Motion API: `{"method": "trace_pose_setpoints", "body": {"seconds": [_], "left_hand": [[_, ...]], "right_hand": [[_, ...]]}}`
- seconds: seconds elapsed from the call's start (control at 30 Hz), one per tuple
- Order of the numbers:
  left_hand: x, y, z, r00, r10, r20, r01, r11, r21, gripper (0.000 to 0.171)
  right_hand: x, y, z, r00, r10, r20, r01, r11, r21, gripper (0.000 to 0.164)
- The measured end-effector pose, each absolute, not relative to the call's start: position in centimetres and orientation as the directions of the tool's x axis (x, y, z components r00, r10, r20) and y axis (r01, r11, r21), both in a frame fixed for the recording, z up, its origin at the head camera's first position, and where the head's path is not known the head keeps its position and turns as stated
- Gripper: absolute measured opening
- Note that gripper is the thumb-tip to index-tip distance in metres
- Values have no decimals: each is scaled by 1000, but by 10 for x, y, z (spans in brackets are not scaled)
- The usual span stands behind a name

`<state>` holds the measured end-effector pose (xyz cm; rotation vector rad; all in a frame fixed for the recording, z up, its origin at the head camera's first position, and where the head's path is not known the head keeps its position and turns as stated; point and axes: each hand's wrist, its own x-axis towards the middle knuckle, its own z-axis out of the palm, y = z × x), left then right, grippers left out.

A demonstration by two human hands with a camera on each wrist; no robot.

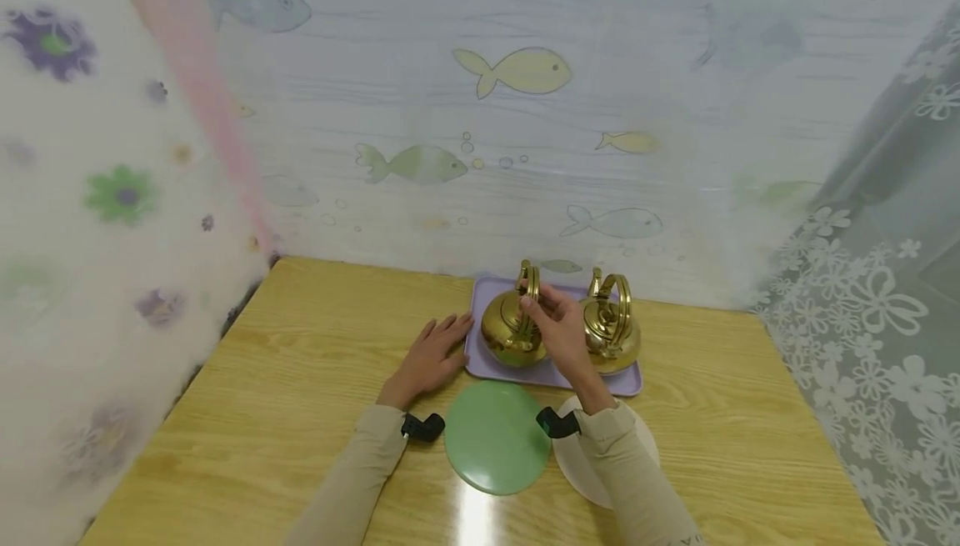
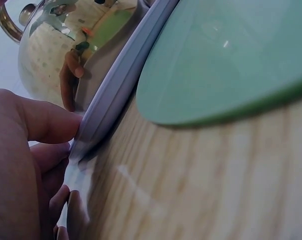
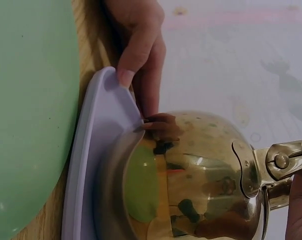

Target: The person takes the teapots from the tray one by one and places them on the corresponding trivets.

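Observation:
Two shiny brass teakettles stand side by side on a lilac tray (image 1: 552, 374). My right hand (image 1: 562, 333) is at the raised handle of the left teakettle (image 1: 502, 333), thumb on one side and fingers on the other. In the right wrist view a finger (image 3: 300, 205) lies against that handle near its hinge. The right teakettle (image 1: 611, 329) is partly behind my right hand. My left hand (image 1: 431, 358) touches the tray's left edge with fairly straight fingers. In the left wrist view its thumb (image 2: 56, 122) rests against the tray rim (image 2: 108, 100).
A round green plate (image 1: 497, 438) lies on the wooden table (image 1: 300, 346) in front of the tray. Right of it is a whitish round plate (image 1: 581, 471), partly under my right forearm. A fish-patterned curtain (image 1: 450, 112) hangs right behind the table's back edge.

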<state>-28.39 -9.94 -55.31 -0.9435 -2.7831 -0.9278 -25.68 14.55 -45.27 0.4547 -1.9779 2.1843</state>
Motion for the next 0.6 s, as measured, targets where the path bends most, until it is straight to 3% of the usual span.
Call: {"method": "trace_pose_setpoints", "body": {"seconds": [0.6], "left_hand": [[-283,-101,-552,-807,535,249,578,632,517,64]], "right_hand": [[-248,145,-452,-917,-98,387,-373,-133,-918,42]]}}
